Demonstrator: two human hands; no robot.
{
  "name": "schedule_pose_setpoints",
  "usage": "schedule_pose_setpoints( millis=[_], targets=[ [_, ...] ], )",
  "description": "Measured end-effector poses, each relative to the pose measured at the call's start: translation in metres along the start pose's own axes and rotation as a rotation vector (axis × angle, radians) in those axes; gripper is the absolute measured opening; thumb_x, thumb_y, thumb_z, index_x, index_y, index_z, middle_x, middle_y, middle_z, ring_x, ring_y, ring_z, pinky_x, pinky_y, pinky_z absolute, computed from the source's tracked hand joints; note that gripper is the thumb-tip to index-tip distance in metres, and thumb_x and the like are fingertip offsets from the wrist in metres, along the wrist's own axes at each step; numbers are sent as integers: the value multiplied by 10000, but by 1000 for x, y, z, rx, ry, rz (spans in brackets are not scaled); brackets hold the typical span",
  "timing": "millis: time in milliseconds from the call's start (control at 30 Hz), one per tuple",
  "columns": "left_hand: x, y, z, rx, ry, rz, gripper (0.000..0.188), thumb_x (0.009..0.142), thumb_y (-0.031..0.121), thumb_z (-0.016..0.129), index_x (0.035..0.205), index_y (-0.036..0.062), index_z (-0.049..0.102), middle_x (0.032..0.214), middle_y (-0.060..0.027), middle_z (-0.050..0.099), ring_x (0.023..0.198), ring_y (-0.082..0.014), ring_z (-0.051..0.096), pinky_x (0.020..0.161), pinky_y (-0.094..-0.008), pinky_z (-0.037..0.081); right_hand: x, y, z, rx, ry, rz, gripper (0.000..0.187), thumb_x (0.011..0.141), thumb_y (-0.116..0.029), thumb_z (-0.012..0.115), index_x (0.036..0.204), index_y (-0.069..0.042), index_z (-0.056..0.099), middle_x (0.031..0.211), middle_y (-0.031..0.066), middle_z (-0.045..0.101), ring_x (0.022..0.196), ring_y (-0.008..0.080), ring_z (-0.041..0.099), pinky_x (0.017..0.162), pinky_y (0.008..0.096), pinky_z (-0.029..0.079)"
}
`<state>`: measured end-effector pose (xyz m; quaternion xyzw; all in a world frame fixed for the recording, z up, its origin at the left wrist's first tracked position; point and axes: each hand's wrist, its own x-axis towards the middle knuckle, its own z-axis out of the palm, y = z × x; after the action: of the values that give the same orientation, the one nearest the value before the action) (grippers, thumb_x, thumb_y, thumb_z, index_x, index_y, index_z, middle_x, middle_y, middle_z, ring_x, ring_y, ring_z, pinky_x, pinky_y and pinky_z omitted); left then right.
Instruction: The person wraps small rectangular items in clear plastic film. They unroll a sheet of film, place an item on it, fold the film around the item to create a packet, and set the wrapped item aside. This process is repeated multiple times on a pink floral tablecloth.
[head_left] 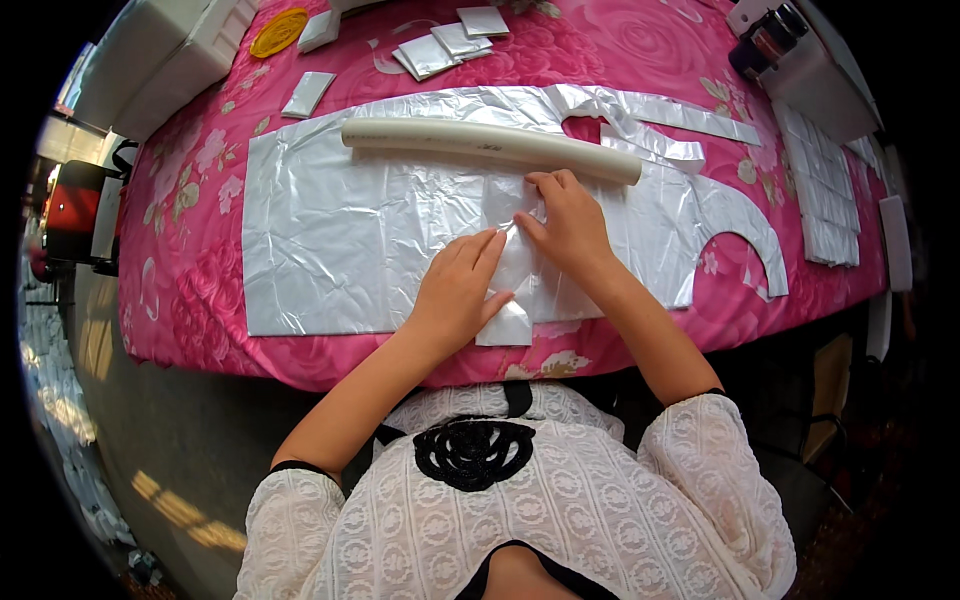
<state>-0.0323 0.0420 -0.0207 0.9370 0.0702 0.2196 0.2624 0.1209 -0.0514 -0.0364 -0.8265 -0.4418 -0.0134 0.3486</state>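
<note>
Silvery-white plastic aprons (pixel 320 235) lie spread flat across the table, neck loop and curved cut-outs toward the right. On top, near the middle, is a narrow folded strip of the same film (pixel 507 325), its lower end at the table's front edge. My left hand (pixel 455 290) lies on this strip, fingers stretched out and thumb apart. Beyond it to the right, my right hand (pixel 570 222) has its fingers curled, with film bunched between thumb and forefinger. A long cream-coloured tube (pixel 490 143) rests across the aprons just past my hands.
Folded film packets (pixel 430 55) lie at the back, beside a yellow coil (pixel 278 33). Stacked film packets (pixel 820 190) sit at the right, near a white box (pixel 825 80) and a dark bottle (pixel 768 42). Another white box (pixel 150 60) stands back left. A pink floral cloth (pixel 200 270) covers the table.
</note>
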Motion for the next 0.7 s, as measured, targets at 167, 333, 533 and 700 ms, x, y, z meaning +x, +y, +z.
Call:
schedule_pose_setpoints(
  millis=[167,333,533,700],
  targets=[
    [2,-9,-5,-40,-315,-92,430,695,90,695,1101,36,565,1052,-125,564,939,-306,533,813,-380,439,15,-4,-8,111,-236,196,236,729,-120,678,919,-8,592,758,104,614,648,223,581,630,326,464],
    [-5,-14,-16,-41,-202,-100,523,668,126,728,1149,42,541,1093,-127,547,995,-300,516,846,-374,429,6,16,-23,216,-152,300,244,730,-129,680,915,1,588,703,65,604,626,136,564,613,272,456],
    [5,-1,6,7,-186,-49,532,653,165,743,1131,57,539,982,-108,564,931,-286,534,802,-363,440,-1,18,-16,190,-146,254,259,710,-166,674,922,-33,611,690,75,615,631,217,597,589,329,456],
    [6,-8,2,-20,-303,-75,405,672,116,721,1042,60,567,803,-77,546,814,-266,545,710,-354,442,-2,17,-17,157,-140,243,272,711,-173,685,931,-34,609,685,72,612,623,201,592,584,318,454]
  ],
)
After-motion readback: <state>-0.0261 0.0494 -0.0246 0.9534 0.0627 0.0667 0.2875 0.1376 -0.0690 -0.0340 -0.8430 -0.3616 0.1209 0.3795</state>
